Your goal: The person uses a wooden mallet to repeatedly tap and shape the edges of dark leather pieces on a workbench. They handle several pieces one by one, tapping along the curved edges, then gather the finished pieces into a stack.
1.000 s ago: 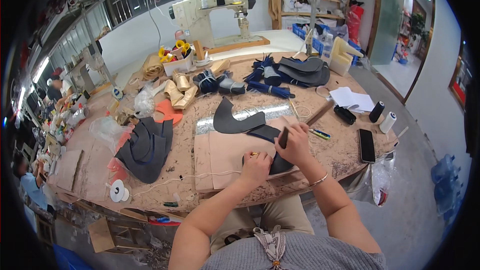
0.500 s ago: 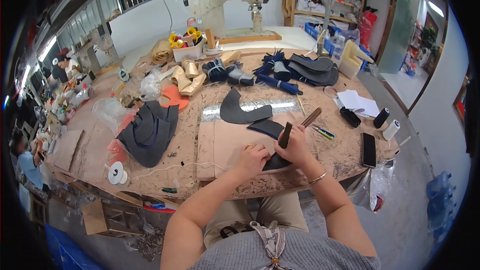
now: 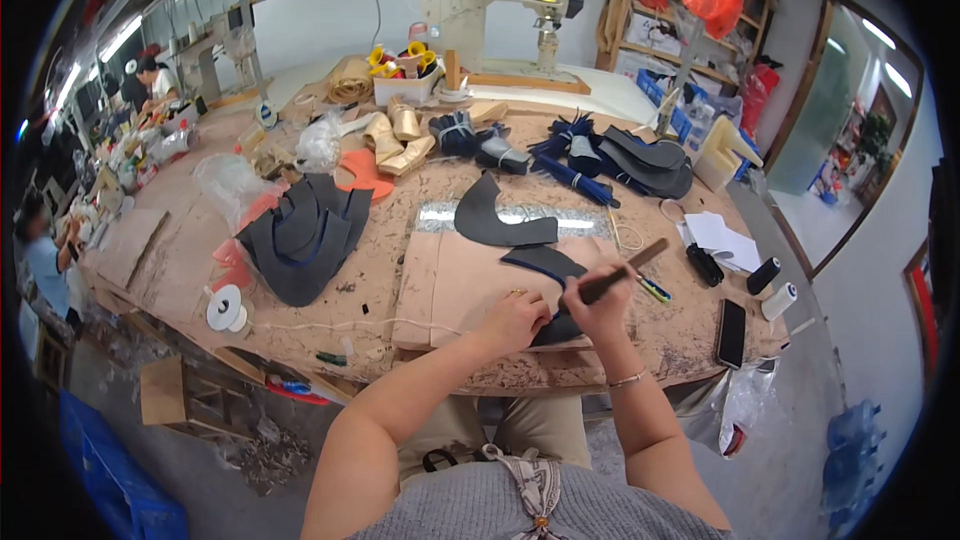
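Note:
My right hand (image 3: 601,308) is closed around a long dark brown stick-like tool (image 3: 626,272), which slants up to the right; its exact kind is unclear. Beside it, my left hand (image 3: 518,323) has its fingers bent together at the edge of a dark grey, blue-edged sheet piece (image 3: 541,263). Part of that piece is hidden under my hands. Both hands are over a pale board (image 3: 450,290) at the table's near side. A curved dark grey piece (image 3: 490,220) lies just beyond, across a shiny strip.
Stacked grey pieces (image 3: 300,260) and a white thread spool (image 3: 227,310) lie left. Navy bundles (image 3: 575,165) are farther back, before a sewing machine (image 3: 490,10). At right are a phone (image 3: 732,333), thread cones (image 3: 779,301) and white papers (image 3: 720,240).
The brown tool has swung to a flatter slant, pointing up right, as my right hand turned. My left hand stays at the grey piece. The whole view has shifted slightly.

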